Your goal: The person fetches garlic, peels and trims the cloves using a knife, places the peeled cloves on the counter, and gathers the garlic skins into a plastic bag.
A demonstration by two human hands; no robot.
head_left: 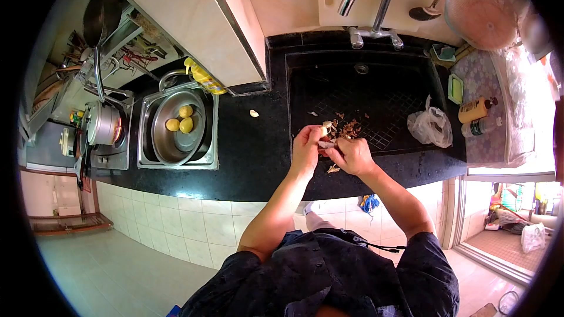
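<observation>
Over the near edge of the black sink (pixel 317 91), my left hand (pixel 308 147) is closed around a small pale piece (pixel 324 131), perhaps a peeled clove. My right hand (pixel 353 155) is closed beside it, gripping a small tool whose short blade (pixel 326 145) points at the left hand; its handle is hidden in the fingers. Brown peelings (pixel 348 128) lie in the sink just beyond both hands. A few pale scraps (pixel 333 169) rest on the counter edge below them. One pale clove-like piece (pixel 254 113) lies alone on the black counter to the left.
A steel basin (pixel 160 118) with yellow round items (pixel 185 124) sits in the left sink. The faucet (pixel 376 6) rises behind the black sink. A plastic bag (pixel 430 126) lies at its right side. A pot (pixel 101 123) stands on the far-left stove.
</observation>
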